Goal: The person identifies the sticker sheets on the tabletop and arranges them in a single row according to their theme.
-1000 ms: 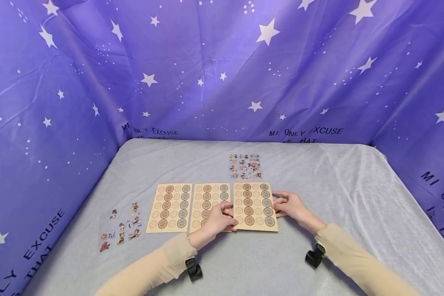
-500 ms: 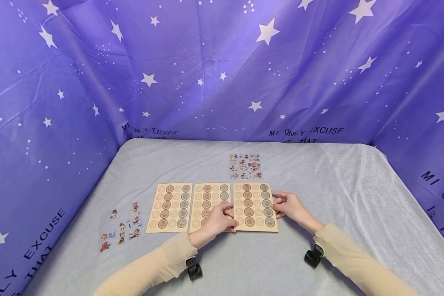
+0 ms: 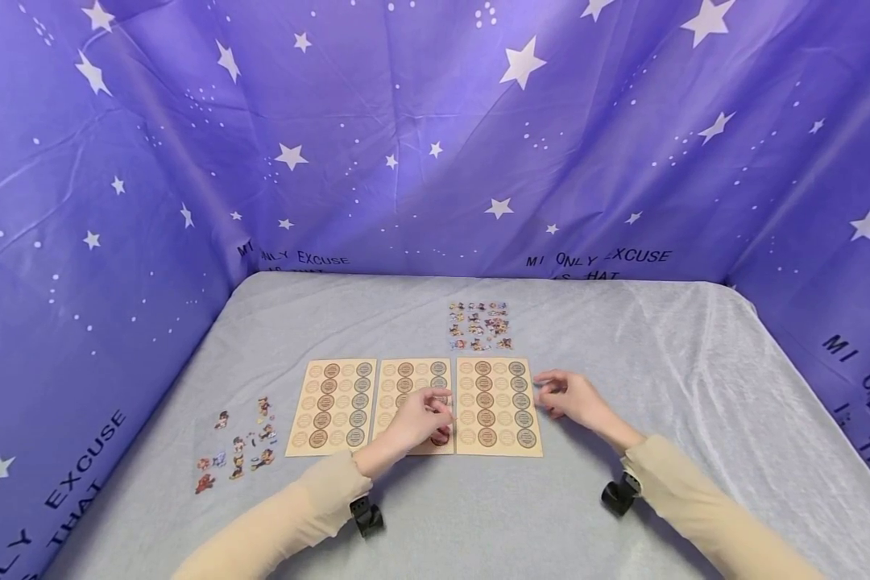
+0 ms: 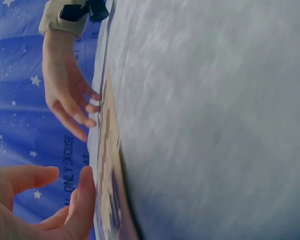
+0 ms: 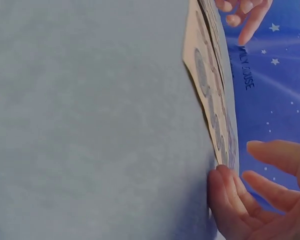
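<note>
Three tan sheets of round printed stickers lie side by side: a left sheet [image 3: 343, 407], a middle sheet [image 3: 387, 407] and a right sheet [image 3: 506, 407]. Over the lower part of the middle sheet hovers my left hand [image 3: 412, 423], hiding some of its circles. Its thumb and fingers stand apart in the left wrist view, holding nothing. My right hand [image 3: 574, 400] is beside the right sheet's right edge, fingers loosely bent and nothing between them. In the right wrist view, its lower fingertips [image 5: 222, 175] are right at the sheet's corner.
A clear sheet of cartoon stickers [image 3: 480, 326] lies behind the right tan sheet. Another clear sticker sheet [image 3: 237, 443], with gaps, is at the left. A grey cloth [image 3: 667, 346] covers the table, with a blue starry curtain [image 3: 406, 121] around it.
Both hands have let go of the right tan sheet. My left hand has drawn back left over the middle sheet; the right sheet now lies flat, in line with the others.
</note>
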A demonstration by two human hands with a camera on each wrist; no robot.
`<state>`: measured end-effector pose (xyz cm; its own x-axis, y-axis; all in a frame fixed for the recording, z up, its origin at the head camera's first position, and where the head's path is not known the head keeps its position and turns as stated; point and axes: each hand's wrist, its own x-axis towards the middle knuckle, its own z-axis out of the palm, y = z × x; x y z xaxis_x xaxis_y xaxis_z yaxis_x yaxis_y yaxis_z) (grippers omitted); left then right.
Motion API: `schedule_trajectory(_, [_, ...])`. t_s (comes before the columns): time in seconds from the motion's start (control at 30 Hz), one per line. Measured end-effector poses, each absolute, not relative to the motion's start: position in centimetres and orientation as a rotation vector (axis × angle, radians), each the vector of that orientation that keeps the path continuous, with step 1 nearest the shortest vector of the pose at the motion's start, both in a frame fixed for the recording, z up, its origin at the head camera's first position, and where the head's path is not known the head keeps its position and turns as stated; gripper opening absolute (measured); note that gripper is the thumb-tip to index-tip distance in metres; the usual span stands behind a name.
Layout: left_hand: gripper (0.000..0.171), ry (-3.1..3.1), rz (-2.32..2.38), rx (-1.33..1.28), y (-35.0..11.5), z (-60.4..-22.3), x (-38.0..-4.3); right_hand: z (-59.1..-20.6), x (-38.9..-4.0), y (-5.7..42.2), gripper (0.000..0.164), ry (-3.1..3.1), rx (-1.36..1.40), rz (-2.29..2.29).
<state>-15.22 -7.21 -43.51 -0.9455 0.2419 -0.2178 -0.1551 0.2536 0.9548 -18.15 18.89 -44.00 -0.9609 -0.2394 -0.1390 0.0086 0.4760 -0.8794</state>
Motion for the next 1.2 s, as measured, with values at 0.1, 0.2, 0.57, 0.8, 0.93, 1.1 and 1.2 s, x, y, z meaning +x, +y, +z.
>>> schedule_trajectory(0.1, [0.041, 2.263, 1.713, 0.105, -7.5, -43.3, -16.0, -43.7, -18.5, 18.9, 0.039, 2.483, -0.212, -1.483])
schedule_trajectory(0.2, [0.041, 2.302, 1.692, 0.126, -7.6, -42.9, -16.7, -43.5, -19.0, 18.9, 0.04, 2.469, -0.228, -1.499])
schedule_trajectory(0.57, [0.037, 2.359, 1.703, 0.14, -7.4, -42.4, -19.9, -43.8, -21.2, 18.5, 0.039, 2.442, -0.242, -1.56])
schedule_trajectory(0.8, [0.035, 2.366, 1.715, 0.087, -7.4, -42.6, -22.0, -43.9, -22.6, 18.1, 0.039, 2.447, -0.205, -1.59])
schedule_trajectory(0.93, [0.036, 2.351, 1.748, 0.071, -7.4, -42.7, -23.1, -44.0, -23.5, 17.9, 0.04, 2.461, -0.172, -1.594])
schedule_trajectory(1.1, [0.033, 2.329, 1.796, 0.039, -7.1, -42.7, -24.3, -44.1, -24.4, 17.6, 0.039, 2.514, -0.149, -1.576])
schedule_trajectory(1.2, [0.032, 2.327, 1.799, -0.016, -6.9, -42.9, -25.1, -44.1, -24.9, 17.4, 0.039, 2.514, -0.139, -1.603])
